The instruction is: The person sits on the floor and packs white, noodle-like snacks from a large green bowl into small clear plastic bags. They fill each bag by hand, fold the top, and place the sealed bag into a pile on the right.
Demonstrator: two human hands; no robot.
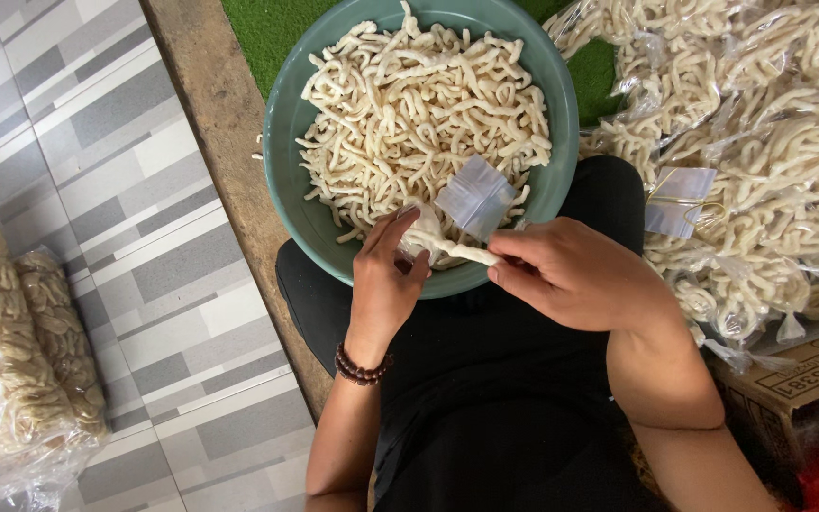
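A teal bowl (286, 133) full of pale, stick-shaped crackers (419, 104) rests on my lap. My left hand (383, 284) holds a small clear plastic bag (421, 232) with a few crackers inside, at the bowl's near rim. My right hand (571, 275) pinches one cracker stick (471, 252) whose tip sits at the bag's mouth. A folded clear plastic bag (476, 196) lies on the crackers just beyond my hands. A dark bead bracelet (360, 370) circles my left wrist.
A heap of filled clear cracker packets (760, 142) lies to the right, over a cardboard box (808, 374). Two large bags of crackers (21, 351) stand on the grey tiled floor at left. A wooden edge (220, 123) and green mat (267, 28) lie under the bowl.
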